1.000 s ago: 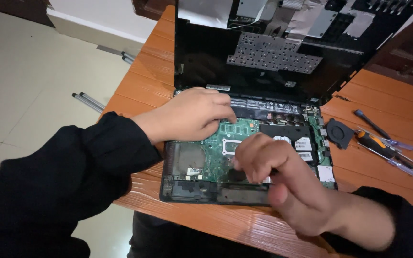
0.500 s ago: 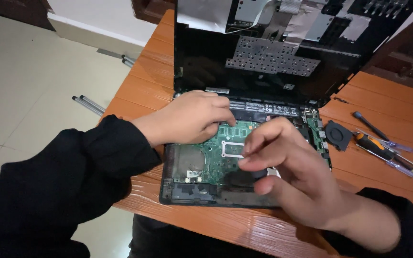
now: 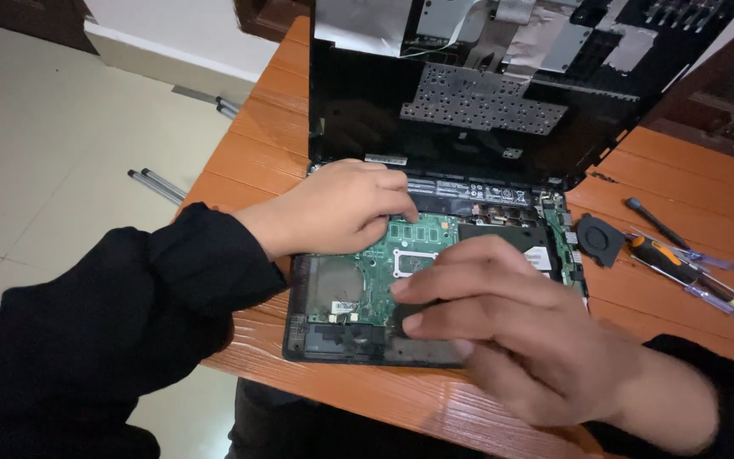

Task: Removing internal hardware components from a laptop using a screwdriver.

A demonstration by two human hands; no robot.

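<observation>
Two metal rods (image 3: 159, 184) lie on the pale floor at far left, well apart from the work; the wooden table (image 3: 273, 102) carries an opened laptop (image 3: 469, 136), its base shell stripped and its green circuit board (image 3: 375, 272) exposed at the near edge. The left hand (image 3: 333, 208) rests on the upper left part of the board, fingers curled down with the tips pressing near the hinge line; whether anything is pinched beneath them cannot be told. The right hand (image 3: 503, 327) hovers low over the board's middle and right, fingers extended and loosely together, gripping nothing visible; it hides the board beneath it. In my judgement the step in hand is work on the board inside the shell, one hand steadying; the next move calls for a light, level touch, clear of the connectors. A black fan (image 3: 598, 239) lies just beside the shell; screwdrivers (image 3: 681, 263) lie further right.
</observation>
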